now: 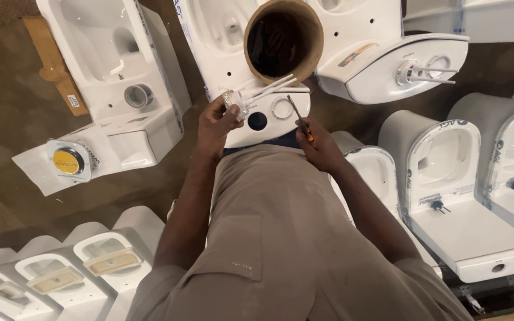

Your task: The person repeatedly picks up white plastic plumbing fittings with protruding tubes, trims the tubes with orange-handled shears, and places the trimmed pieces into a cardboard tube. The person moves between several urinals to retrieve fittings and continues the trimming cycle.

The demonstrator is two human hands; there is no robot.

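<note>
My left hand (214,126) holds a flush button fitting (235,102) with white rods sticking out to the right, over the white cistern lid (269,122) in front of me. That lid has a dark round hole (257,121) and a white ring (282,108) beside it. A small screwdriver (298,116) with an orange handle is gripped in my right hand (319,145), its tip pointing up toward the lid. A brown round bucket (284,40) holding several parts stands on the toilet just beyond the lid.
White toilets surround me: one with a tape roll (138,96) at upper left, several at lower left (105,261), others at right (447,178). A gold round cap (68,161) lies on white paper at left. Another cistern lid with a fitted button (411,72) is at upper right.
</note>
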